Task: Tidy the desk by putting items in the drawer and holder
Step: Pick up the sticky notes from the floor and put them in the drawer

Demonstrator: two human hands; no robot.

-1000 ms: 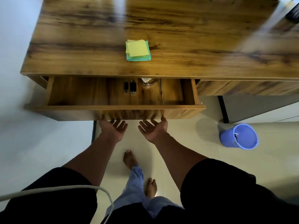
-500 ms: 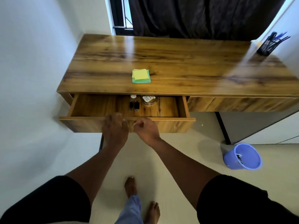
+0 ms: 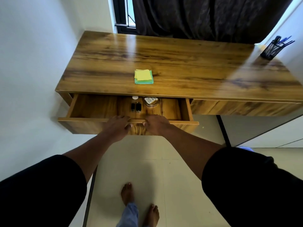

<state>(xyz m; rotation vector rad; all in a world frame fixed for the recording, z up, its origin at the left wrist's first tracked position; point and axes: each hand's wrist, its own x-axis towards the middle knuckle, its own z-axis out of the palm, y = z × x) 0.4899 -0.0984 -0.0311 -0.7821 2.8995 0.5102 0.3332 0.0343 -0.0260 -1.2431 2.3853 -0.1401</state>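
Below the counter's front edge, the drawer stands pulled out, and both of my hands rest on the middle of its front panel. My left hand lies palm down over the top rim, its fingers draped loosely over the edge; I cannot tell whether the tips curl around the rim or only lie on it. My right hand sits just beside it, fingers bent over the same rim and thumb pressed against the face of the panel, so it grips the drawer front. The two hands are close together but apart, with a strip of wood between them.

Inside the drawer, toward the back and just beyond my fingers, two small dark bottles stand side by side. Behind them a white round cap shows partly under the counter's edge. To their right sits a clear round dish holding small white items that I cannot make out.

On the counter, straight behind the drawer, a stack of sticky notes lies flat, yellow sheets on top of green ones. At the far right corner a black mesh holder stands with pens sticking out of it, well apart from my hands.
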